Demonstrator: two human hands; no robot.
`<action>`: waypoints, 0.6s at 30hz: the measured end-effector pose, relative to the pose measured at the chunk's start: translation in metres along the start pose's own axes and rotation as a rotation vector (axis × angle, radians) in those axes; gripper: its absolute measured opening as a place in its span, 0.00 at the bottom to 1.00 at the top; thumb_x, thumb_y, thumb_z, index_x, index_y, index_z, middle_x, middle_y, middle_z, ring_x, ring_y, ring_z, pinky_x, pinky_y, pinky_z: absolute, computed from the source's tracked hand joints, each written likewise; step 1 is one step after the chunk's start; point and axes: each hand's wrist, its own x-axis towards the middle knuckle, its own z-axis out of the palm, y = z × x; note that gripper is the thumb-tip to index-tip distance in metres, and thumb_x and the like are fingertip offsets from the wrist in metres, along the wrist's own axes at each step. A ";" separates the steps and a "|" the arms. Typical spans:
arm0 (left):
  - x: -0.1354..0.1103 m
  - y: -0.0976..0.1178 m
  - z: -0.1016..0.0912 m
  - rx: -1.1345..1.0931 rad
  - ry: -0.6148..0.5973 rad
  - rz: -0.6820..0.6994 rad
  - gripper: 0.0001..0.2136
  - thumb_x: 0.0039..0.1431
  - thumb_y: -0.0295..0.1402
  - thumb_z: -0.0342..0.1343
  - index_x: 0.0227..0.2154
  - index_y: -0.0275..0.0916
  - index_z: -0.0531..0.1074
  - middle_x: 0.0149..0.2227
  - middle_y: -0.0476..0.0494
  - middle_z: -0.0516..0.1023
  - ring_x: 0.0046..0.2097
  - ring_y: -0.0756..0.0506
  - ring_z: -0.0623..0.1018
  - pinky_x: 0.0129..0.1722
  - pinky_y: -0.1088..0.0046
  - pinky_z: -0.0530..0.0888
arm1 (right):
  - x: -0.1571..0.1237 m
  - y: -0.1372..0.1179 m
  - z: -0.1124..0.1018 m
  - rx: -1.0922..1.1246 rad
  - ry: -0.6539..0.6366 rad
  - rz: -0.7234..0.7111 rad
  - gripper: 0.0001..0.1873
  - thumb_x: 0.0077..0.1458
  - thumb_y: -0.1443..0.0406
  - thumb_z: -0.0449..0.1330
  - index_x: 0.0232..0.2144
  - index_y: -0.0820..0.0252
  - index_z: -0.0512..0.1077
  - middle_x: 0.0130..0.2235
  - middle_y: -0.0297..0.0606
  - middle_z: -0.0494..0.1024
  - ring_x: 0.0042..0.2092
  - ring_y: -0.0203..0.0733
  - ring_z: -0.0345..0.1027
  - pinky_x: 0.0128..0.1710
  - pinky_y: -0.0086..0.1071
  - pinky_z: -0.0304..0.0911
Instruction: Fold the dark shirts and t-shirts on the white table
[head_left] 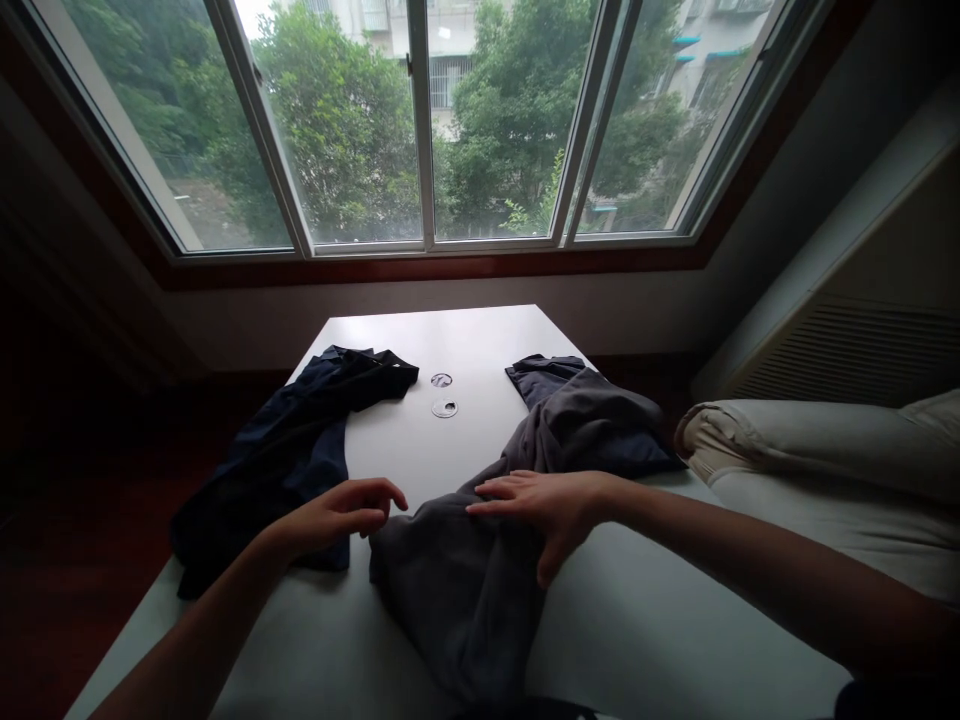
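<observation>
From the head view, my right hand (544, 510) lies flat on the grey garment (480, 570), fingers (495, 490) spread apart and pressing the cloth, gripping nothing. My left hand (337, 515) hovers just beside the garment's left edge, fingers loosely curled and apart, holding nothing. The grey garment sits in the middle of the white desk (420, 450), crumpled, its long axis running from the near edge by me up and to the right toward the far right corner. A dark navy garment (300, 450) lies on the desk's left side, draping over the edge. 2 small round discs (444, 395) sit between the 2 garments, well apart from my hands.
</observation>
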 end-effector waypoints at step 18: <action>0.068 -0.021 -0.013 -0.418 0.221 0.348 0.19 0.64 0.46 0.59 0.51 0.39 0.78 0.53 0.35 0.76 0.58 0.36 0.72 0.54 0.60 0.70 | 0.046 -0.045 -0.043 0.231 0.540 -0.291 0.10 0.53 0.66 0.62 0.40 0.58 0.71 0.34 0.32 0.75 0.33 0.37 0.67 0.35 0.30 0.63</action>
